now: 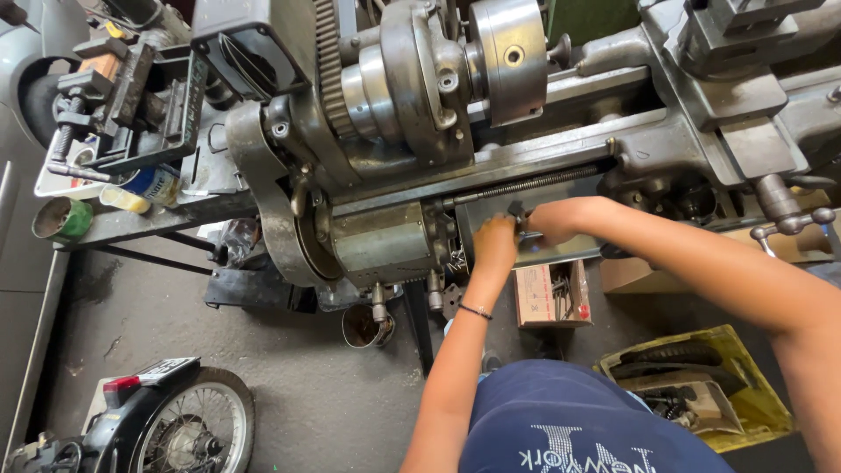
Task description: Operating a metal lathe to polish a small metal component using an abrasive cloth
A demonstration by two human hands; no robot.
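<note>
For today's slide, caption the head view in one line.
Both hands, left hand and right hand, work beneath a metal lathe.

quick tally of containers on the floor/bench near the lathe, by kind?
Cardboard box of metal bits: 1
Yellow crate: 1
Cans or tins, green, blue-and-yellow, rusty one under the lathe: 3
Total: 5

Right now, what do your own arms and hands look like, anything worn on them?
Both arms are bare, with no sleeves reaching the forearms and no gloves. The left hand has a thin dark bracelet at the wrist. The right hand shows nothing worn. A dark blue shirt with pale lettering covers the torso.
</note>
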